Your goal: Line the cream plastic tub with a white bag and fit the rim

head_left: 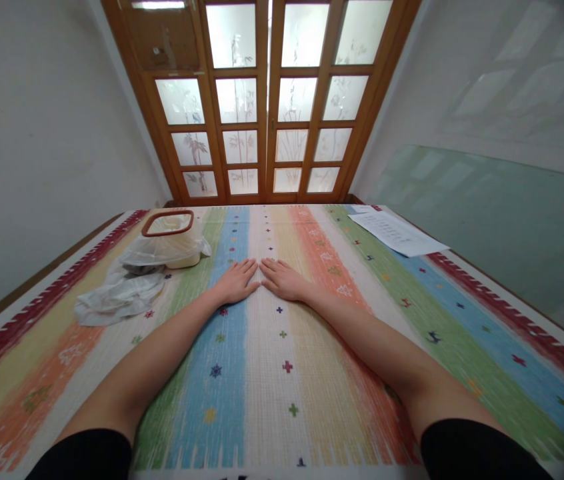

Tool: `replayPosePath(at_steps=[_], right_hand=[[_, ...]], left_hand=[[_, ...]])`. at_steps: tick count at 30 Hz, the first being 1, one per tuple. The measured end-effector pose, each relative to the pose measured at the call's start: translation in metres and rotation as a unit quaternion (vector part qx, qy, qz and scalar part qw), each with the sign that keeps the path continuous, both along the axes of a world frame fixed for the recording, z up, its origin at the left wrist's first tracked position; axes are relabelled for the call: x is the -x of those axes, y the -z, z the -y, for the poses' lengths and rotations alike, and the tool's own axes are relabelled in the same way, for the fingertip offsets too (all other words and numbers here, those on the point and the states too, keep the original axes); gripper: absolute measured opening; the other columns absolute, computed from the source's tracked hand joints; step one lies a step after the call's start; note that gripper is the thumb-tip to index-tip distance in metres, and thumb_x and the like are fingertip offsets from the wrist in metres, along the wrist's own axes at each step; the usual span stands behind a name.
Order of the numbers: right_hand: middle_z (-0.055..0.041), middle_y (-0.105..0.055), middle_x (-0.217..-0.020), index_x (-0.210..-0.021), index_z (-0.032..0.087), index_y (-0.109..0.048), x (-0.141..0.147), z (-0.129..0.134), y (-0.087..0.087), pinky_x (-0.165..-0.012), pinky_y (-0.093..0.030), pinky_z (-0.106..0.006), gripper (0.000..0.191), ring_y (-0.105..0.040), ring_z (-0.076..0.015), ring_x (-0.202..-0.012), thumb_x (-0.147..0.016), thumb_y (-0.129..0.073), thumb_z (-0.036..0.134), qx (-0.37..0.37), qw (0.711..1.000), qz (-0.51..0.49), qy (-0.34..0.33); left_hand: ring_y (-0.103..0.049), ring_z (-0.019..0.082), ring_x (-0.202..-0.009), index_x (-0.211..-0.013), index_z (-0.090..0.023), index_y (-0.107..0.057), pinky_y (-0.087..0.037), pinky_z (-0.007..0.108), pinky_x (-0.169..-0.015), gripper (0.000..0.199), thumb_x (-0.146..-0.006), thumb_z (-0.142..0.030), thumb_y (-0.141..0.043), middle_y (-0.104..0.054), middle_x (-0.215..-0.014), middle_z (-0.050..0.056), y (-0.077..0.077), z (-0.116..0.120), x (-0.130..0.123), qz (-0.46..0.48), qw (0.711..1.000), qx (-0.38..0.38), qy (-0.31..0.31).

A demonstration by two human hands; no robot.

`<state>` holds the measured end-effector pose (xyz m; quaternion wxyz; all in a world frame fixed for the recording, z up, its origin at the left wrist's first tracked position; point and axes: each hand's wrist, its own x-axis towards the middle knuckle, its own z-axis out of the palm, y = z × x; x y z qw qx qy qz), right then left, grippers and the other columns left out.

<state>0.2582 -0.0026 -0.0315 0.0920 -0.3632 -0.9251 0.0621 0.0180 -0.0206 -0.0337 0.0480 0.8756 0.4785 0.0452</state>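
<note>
Both of my arms reach forward over a table covered by a striped tablecloth (267, 373). My left hand (236, 281) lies flat, palm down, on the blue stripe, its fingers stretched out. Mirroring it, my right hand (285, 280) rests flat on the pale middle stripe. The fingertips of the two hands come close together or just touch; I cannot tell which. Neither hand holds anything. Left of my left hand is a crumpled pale cloth (119, 298).
At the far left stands a small bin (185, 259) with a brown rim and a plastic bag lining it. White printed sheets (397, 233) lie at the far right edge. A wooden door with glass panes (269, 127) is beyond the table; a pale green panel (492, 227) leans along the right wall.
</note>
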Motion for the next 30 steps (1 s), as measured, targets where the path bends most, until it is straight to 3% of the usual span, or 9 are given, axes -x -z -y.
replayPosePath(at_steps=[7, 18, 30], right_hand=[[-0.0141, -0.024, -0.172, -0.166, 0.017, -0.029, 0.001, 0.002, 0.003, -0.13, -0.02, -0.055, 0.074, -0.022, -0.0312, -0.161, -0.106, -0.025, 0.06, 0.004, 1.0, 0.011, 0.027], [-0.0149, -0.022, -0.172, -0.167, 0.014, -0.026, 0.002, 0.005, 0.002, -0.131, -0.019, -0.053, 0.073, -0.022, -0.0301, -0.161, -0.107, -0.021, 0.055, 0.01, 0.999, 0.015, 0.034], [-0.018, -0.026, -0.171, -0.163, 0.008, -0.032, 0.006, 0.009, 0.001, -0.131, -0.023, -0.049, 0.068, -0.025, -0.0293, -0.16, -0.108, -0.026, 0.048, -0.016, 1.0, -0.011, 0.019]], left_hand=[[-0.016, 0.027, -0.162, -0.167, -0.018, -0.025, -0.013, 0.045, -0.131, 0.086, -0.101, -0.073, -0.024, -0.02, -0.174, 0.011, 0.001, -0.001, 0.001, 0.012, 1.0, -0.001, 0.007], [-0.018, 0.028, -0.162, -0.167, -0.017, -0.025, -0.012, 0.048, -0.131, 0.073, -0.107, -0.058, -0.02, -0.019, -0.174, 0.009, 0.003, -0.004, 0.003, 0.017, 1.0, 0.005, 0.018], [-0.018, 0.027, -0.162, -0.166, -0.013, -0.026, -0.012, 0.047, -0.131, 0.077, -0.105, -0.06, -0.026, -0.021, -0.173, 0.014, 0.004, -0.004, 0.001, 0.004, 1.0, -0.012, 0.018]])
